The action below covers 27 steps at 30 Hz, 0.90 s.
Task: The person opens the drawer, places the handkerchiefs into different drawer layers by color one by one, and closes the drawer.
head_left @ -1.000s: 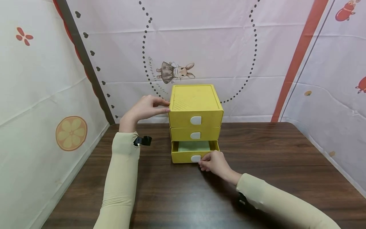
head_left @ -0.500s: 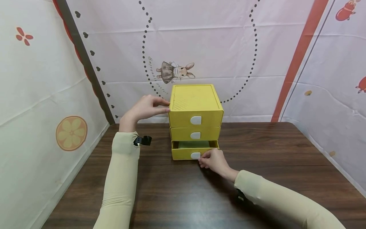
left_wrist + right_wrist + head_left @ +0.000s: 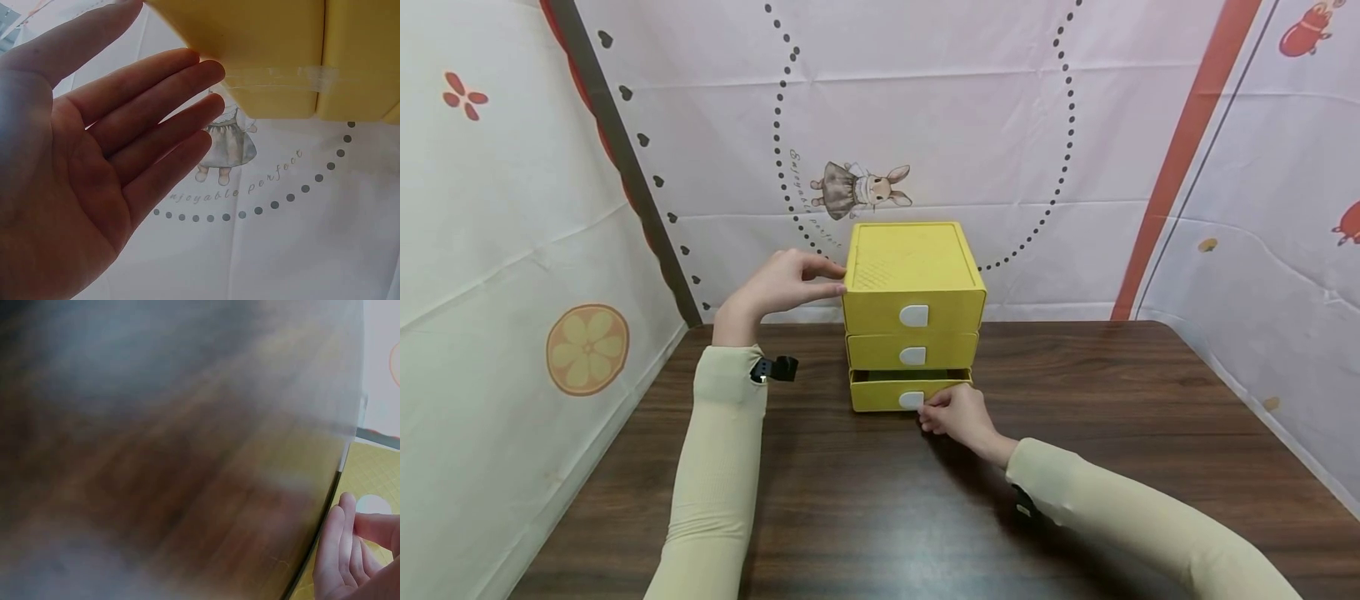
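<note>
A small yellow drawer cabinet [image 3: 916, 254] with white handles stands on the table. Its bottom drawer [image 3: 875, 397] sticks out slightly, leaving a narrow gap above its front; the two drawers above are closed. My right hand [image 3: 961, 417] pinches the right edge of the bottom drawer's white handle [image 3: 911, 401]. In the right wrist view, the thumb and fingers meet beside the white handle [image 3: 374, 503]. My left hand [image 3: 784, 283] touches the cabinet's upper left edge. Its fingers [image 3: 162, 103] are nearly straight against the yellow side [image 3: 262, 50] in the left wrist view.
The dark wooden table [image 3: 842, 500] extends in front and to both sides. A white patterned cloth [image 3: 940, 125] hangs right behind the cabinet and along both sides. Black wrist straps [image 3: 775, 368] sit at the sleeve cuffs. A blurred surface covers most of the right wrist view.
The bottom drawer has slid inward, away from me, and its opening has narrowed, hiding the pale green item inside. My right hand has moved forward with it. The left hand stays in place.
</note>
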Available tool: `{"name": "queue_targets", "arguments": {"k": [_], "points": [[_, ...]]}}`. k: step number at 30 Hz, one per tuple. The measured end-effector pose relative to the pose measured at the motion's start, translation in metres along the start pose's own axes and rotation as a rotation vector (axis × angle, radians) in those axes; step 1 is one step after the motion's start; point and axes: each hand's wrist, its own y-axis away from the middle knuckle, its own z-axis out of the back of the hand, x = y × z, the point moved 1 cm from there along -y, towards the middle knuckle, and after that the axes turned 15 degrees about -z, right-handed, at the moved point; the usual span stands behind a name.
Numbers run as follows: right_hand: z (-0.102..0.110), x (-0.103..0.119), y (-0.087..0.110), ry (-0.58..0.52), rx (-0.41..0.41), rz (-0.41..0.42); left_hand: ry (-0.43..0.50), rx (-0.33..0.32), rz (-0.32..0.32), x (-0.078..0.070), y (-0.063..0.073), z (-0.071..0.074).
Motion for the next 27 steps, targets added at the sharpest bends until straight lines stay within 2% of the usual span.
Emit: {"name": "queue_targets", "arguments": {"k": [16, 27], "points": [[-0.001, 0.003, -0.01, -0.074, -0.006, -0.039, 0.021, -0.007, 0.008, 0.001, 0.002, -0.001], [0.001, 0.003, -0.018, -0.068, -0.02, -0.046, 0.022, -0.011, -0.004, 0.002, 0.002, -0.001]]}}
